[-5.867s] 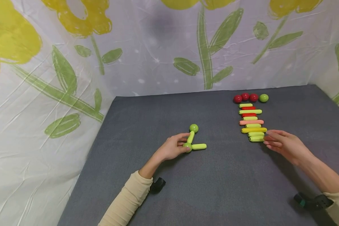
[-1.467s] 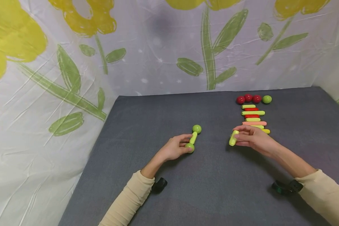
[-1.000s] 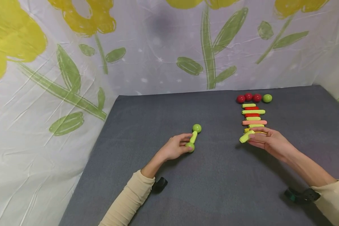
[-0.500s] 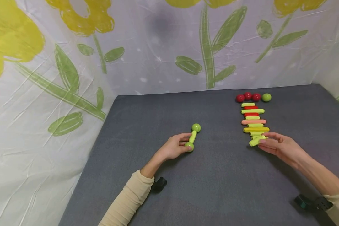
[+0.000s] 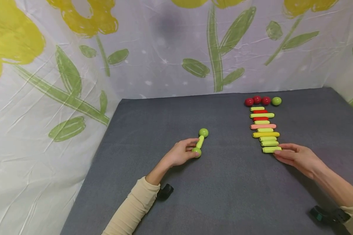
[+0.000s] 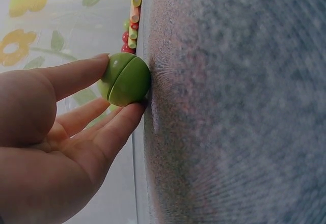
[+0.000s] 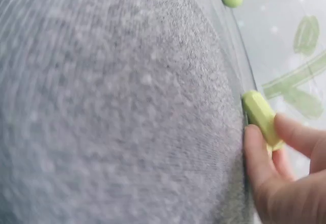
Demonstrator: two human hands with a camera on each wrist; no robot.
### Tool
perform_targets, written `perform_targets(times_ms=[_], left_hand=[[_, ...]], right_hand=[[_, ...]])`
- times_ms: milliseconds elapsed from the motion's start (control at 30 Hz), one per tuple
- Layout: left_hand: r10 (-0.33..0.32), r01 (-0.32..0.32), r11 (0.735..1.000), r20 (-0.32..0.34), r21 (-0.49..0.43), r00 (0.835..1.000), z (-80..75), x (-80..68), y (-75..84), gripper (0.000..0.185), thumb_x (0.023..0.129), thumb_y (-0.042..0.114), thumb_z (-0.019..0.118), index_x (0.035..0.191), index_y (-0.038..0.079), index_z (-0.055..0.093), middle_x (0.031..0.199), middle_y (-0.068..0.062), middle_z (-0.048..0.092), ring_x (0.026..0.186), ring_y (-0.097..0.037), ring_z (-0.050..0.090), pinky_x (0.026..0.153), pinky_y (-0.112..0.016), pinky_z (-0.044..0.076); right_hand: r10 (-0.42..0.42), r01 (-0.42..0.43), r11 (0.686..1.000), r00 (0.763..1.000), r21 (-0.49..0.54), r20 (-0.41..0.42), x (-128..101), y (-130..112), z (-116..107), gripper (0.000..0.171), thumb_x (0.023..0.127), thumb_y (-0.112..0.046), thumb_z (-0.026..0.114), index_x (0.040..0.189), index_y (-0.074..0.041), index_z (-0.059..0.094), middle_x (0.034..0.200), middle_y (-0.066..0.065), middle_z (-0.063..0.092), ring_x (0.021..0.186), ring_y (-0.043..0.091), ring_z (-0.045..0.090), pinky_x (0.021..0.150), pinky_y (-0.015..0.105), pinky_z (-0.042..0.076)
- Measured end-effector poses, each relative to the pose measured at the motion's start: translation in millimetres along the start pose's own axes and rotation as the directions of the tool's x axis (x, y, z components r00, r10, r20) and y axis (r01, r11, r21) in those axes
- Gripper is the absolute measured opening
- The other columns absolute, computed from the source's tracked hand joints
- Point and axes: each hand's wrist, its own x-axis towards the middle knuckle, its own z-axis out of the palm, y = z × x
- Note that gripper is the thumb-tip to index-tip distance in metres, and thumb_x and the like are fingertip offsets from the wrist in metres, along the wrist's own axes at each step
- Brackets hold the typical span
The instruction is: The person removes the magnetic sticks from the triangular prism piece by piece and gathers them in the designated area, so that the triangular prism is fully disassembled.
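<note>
My left hand pinches a green ball between thumb and fingers, low over the dark cloth. From that ball a short light-green stick runs away to a second green ball. In the left wrist view the gripped ball shows a groove across it. On the right, my right hand holds one end of another short light-green stick, at the near end of a column of sticks. Thumb and fingers pinch this stick in the right wrist view.
The column holds several green, red, pink and yellow sticks, lying parallel. Beyond them sit several red balls and a green ball. A flower-printed sheet hangs behind the dark-cloth table.
The stick that jutted right from the left hand's ball is off it. My right hand has carried a light-green stick right and lowered it to the column's near end. The left hand stays put.
</note>
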Motion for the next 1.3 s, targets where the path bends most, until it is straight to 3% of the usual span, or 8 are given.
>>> perform_targets(times_ms=[200, 333, 567, 833, 933, 1067, 1300], left_hand=[[0.010, -0.010, 1.000, -0.010, -0.006, 1.000, 0.2, 0.4, -0.9, 0.055, 0.090, 0.010, 0.068, 0.140, 0.005, 0.047, 0.131, -0.016, 0.054, 0.119, -0.027, 0.053, 0.095, -0.032, 0.046], [-0.001, 0.001, 1.000, -0.003, -0.001, 1.000, 0.9, 0.3, -0.1, 0.055, 0.090, 0.010, 0.068, 0.140, 0.005, 0.046, 0.132, -0.015, 0.054, 0.120, -0.026, 0.053, 0.095, -0.031, 0.046], [-0.012, 0.012, 1.000, -0.002, 0.009, 1.000, 1.5, 1.1, -1.0, 0.055, 0.090, 0.010, 0.068, 0.141, 0.006, 0.046, 0.133, -0.015, 0.053, 0.120, -0.025, 0.053, 0.094, -0.030, 0.046], [0.002, -0.002, 1.000, -0.006, 0.017, 1.000, 1.0, -0.1, 0.3, 0.055, 0.090, 0.011, 0.068, 0.140, 0.005, 0.046, 0.133, -0.015, 0.054, 0.120, -0.025, 0.053, 0.095, -0.031, 0.046], [0.006, -0.006, 1.000, -0.007, 0.017, 1.000, 0.6, -0.7, 1.2, 0.055, 0.090, 0.011, 0.068, 0.140, 0.005, 0.046, 0.132, -0.015, 0.054, 0.120, -0.026, 0.053, 0.095, -0.032, 0.046], [-0.007, 0.007, 1.000, -0.002, 0.022, 1.000, 0.2, -0.2, 1.2, 0.056, 0.090, 0.012, 0.068, 0.141, 0.006, 0.046, 0.133, -0.014, 0.053, 0.120, -0.025, 0.053, 0.095, -0.031, 0.046], [-0.004, 0.004, 1.000, 0.001, 0.030, 1.000, 0.8, 0.1, 0.6, 0.055, 0.091, 0.012, 0.068, 0.141, 0.005, 0.046, 0.133, -0.014, 0.053, 0.120, -0.026, 0.053, 0.094, -0.031, 0.046]], right_hand=[[0.046, -0.065, 0.987, 0.990, -0.147, -0.134, -0.1, -3.0, 2.2, 0.071, 0.090, -0.027, 0.068, 0.135, 0.014, 0.031, 0.092, -0.006, 0.065, 0.084, 0.009, 0.067, 0.078, 0.031, 0.055], [0.064, -0.092, 0.981, 0.984, -0.169, -0.164, -1.1, -3.7, 3.5, 0.076, 0.090, -0.029, 0.068, 0.138, 0.015, 0.029, 0.091, -0.006, 0.066, 0.082, 0.008, 0.067, 0.078, 0.030, 0.055], [0.038, -0.050, 0.992, 0.994, -0.117, -0.101, -1.7, -3.2, 0.5, 0.067, 0.099, -0.019, 0.055, 0.141, 0.019, 0.020, 0.097, -0.008, 0.066, 0.086, 0.004, 0.065, 0.080, 0.030, 0.054], [0.045, -0.050, 0.997, 0.995, -0.062, -0.086, -2.5, -4.1, 0.6, 0.066, 0.101, -0.020, 0.050, 0.143, 0.017, 0.015, 0.095, -0.009, 0.065, 0.087, 0.006, 0.065, 0.081, 0.029, 0.054], [0.053, -0.051, 0.998, 0.995, 0.033, -0.083, -3.8, -4.5, 0.3, 0.058, 0.099, -0.020, 0.054, 0.141, 0.006, 0.023, 0.095, -0.005, 0.065, 0.088, 0.010, 0.066, 0.082, 0.033, 0.054], [0.029, -0.019, 0.990, 0.997, 0.141, -0.069, -6.5, -4.1, 1.6, 0.042, 0.095, -0.024, 0.061, 0.121, -0.011, 0.032, 0.095, 0.000, 0.065, 0.089, 0.015, 0.067, 0.081, 0.036, 0.054], [-0.099, 0.076, 0.975, 0.990, 0.207, 0.105, -8.9, -0.5, 4.9, 0.024, 0.103, -0.014, 0.046, 0.119, -0.005, 0.030, 0.104, 0.003, 0.068, 0.096, 0.018, 0.067, 0.081, 0.033, 0.054]])
